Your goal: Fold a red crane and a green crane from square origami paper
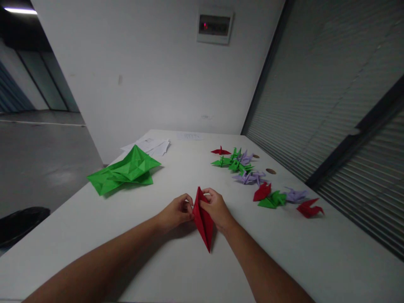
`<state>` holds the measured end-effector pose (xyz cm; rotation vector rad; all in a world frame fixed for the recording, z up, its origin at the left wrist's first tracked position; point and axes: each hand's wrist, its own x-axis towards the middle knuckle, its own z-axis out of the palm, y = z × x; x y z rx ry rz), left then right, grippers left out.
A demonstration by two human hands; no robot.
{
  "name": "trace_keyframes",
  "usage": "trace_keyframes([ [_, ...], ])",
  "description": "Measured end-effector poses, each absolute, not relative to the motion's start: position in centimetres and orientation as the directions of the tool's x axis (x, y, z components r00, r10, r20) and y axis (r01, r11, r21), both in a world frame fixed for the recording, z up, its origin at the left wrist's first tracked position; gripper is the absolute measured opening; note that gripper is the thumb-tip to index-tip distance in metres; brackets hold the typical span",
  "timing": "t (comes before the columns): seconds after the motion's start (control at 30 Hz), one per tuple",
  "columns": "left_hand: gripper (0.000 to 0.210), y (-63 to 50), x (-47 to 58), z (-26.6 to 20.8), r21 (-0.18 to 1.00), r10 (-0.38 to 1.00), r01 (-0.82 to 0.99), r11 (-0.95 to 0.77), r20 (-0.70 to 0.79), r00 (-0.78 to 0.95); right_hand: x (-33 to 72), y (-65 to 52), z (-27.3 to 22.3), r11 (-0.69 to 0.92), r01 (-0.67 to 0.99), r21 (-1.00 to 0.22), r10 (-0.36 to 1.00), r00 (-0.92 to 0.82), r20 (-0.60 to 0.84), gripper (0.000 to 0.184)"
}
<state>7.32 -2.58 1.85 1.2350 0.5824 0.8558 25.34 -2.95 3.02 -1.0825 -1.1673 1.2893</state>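
Note:
A red sheet of origami paper [204,225], folded into a long narrow diamond, stands tilted just over the table in front of me. My right hand [216,206] pinches its upper right side, with the thumb on the near face and the fingers behind. Against the left edge of the paper, my left hand [180,211] is closed with its fingers curled. Its fingertips meet the fold, partly hidden. The lower point of the diamond hangs free between my forearms.
Crumpled green paper sheets [131,168] lie on the white table [176,269] at left, before some printed papers [154,145]. Along the right side are several folded cranes, including a red crane [310,208] and a purple crane [295,195]. A black bin [23,225] stands left.

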Motion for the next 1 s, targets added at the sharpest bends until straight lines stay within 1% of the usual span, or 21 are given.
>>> trace_keyframes([
  [0.1,0.041,-3.0,7.3,2.4,0.96,0.804,-0.258,0.11,0.067,0.591,25.4,-2.9,2.9,0.013,-0.113,-0.993,0.998,-0.061,0.02,0.034],
  [0.2,0.042,-3.1,7.3,2.4,0.953,0.798,-0.276,0.126,0.068,0.598,25.5,-2.9,2.9,0.012,-0.109,-0.994,0.998,-0.066,0.019,0.036],
  [0.33,0.044,-3.0,7.3,2.2,0.943,0.818,-0.296,0.154,0.047,0.574,25.5,-2.9,2.7,0.02,-0.098,-0.995,0.997,-0.069,0.027,0.036],
  [0.53,0.046,-2.9,7.5,1.8,0.947,0.842,-0.293,0.134,0.047,0.537,25.3,-2.9,2.7,0.003,-0.078,-0.997,0.994,-0.108,0.012,0.034],
  [0.63,0.044,-2.8,7.6,1.8,0.945,0.86,-0.311,0.1,0.075,0.506,25.4,-2.9,2.6,-0.025,-0.103,-0.994,0.991,-0.134,-0.011,0.032],
  [0.73,0.04,-2.4,7.5,1.8,0.949,0.874,-0.315,0.021,0.135,0.467,25.6,-2.7,2.4,-0.032,-0.123,-0.992,0.989,-0.149,-0.013,0.034],
  [0.9,0.029,-1.8,7.0,1.7,0.965,0.9,-0.248,-0.082,0.179,0.397,25.8,-2.8,2.5,-0.043,-0.082,-0.996,0.976,-0.216,-0.024,0.041],
  [1.0,0.03,-1.6,6.8,1.6,0.97,0.909,-0.22,-0.102,0.181,0.375,25.8,-3.1,2.6,-0.037,-0.056,-0.998,0.973,-0.23,-0.023,0.039],
])
